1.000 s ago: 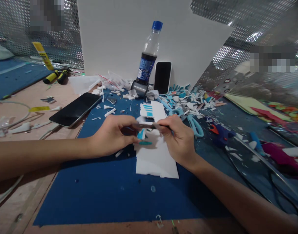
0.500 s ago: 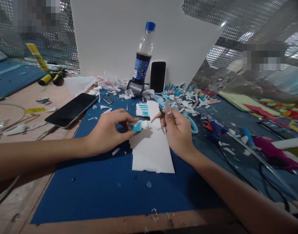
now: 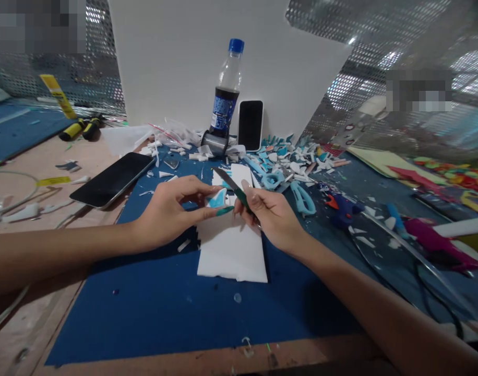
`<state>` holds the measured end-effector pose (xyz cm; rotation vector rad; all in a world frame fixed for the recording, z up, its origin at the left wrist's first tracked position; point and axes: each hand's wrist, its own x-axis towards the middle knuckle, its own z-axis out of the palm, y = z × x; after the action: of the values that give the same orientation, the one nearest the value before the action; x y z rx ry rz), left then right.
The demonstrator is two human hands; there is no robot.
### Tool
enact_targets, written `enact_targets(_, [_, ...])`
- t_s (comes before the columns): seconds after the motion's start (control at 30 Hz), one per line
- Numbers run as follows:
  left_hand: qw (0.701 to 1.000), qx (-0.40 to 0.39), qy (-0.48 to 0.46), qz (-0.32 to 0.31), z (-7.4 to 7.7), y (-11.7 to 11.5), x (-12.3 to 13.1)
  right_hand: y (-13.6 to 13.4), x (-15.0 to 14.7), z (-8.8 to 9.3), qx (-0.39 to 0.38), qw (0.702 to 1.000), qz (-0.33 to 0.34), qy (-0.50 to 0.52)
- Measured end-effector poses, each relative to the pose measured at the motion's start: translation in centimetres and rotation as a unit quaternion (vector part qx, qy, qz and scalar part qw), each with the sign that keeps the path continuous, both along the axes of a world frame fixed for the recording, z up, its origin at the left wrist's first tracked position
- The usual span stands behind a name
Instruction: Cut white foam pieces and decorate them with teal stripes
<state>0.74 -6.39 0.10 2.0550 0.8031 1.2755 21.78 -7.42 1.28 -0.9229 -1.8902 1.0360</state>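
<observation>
Left hand (image 3: 172, 211) pinches a small blue-and-white piece (image 3: 218, 198) over the white sheet (image 3: 234, 253) | right hand (image 3: 276, 214) grips a slim dark blade (image 3: 226, 178) | change: blade, hardly visible a moment ago, now slants plainly up-left near the piece; contact, I can't tell | meaning: tool and workpiece seem close together

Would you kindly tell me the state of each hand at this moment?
Left hand: closed, pinching a small blue-and-white piece.
Right hand: closed, holding a green-handled tool with a dark, flat blade.
</observation>
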Motion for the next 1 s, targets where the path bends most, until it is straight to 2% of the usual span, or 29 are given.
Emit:
enact_targets(0.33, [0.997, -0.015, -0.070, -0.032, -0.23, 0.20, -0.01, -0.37, 0.04, 0.33, 0.007, 0.999, -0.015, -0.036])
enact_targets(0.83, [0.995, -0.032, -0.084, -0.050, -0.06, 0.20, 0.18, -0.25, 0.04, 0.15, -0.001, 0.999, 0.008, -0.037])
enact_targets(1.0, [0.992, -0.070, -0.088, -0.056, 0.05, 0.23, 0.18, -0.37, -0.01, 0.13, -0.021, 0.999, 0.012, -0.036])
